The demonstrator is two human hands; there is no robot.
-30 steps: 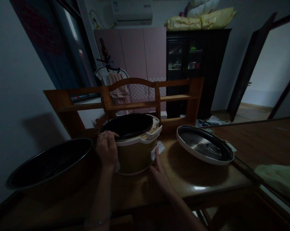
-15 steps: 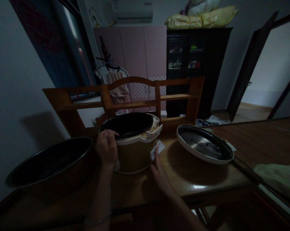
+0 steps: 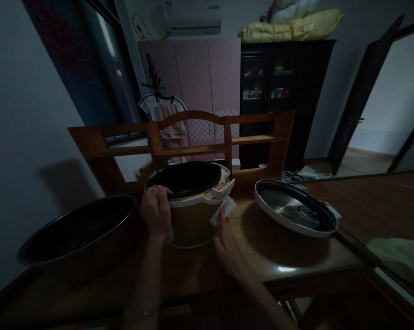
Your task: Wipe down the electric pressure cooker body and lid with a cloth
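Note:
A rice cooker body (image 3: 189,224), olive-gold with a white rim and dark inside, stands upright on the wooden desk (image 3: 262,256). My left hand (image 3: 157,210) is closed over the cooker's near-left rim. Pinched in my right hand (image 3: 227,243) is a crumpled white tissue (image 3: 226,208), pressed to the cooker's right side below the white latch (image 3: 223,189). A small white patch shows below my left hand; I cannot tell what it is. To the right lies the detached round lid (image 3: 296,208), its metal inner side facing up. A wide dark pot (image 3: 79,233) is at the left.
Behind the cooker rises a wooden shelf frame (image 3: 193,149) along the desk's back. A wall (image 3: 21,137) borders the left side. On the lower right, a pale green cloth (image 3: 399,254) rests beside a brown wooden surface (image 3: 372,197).
My right hand and the tissue have shifted slightly up along the cooker's side. The left hand keeps its place on the rim. The whole view has swung a little.

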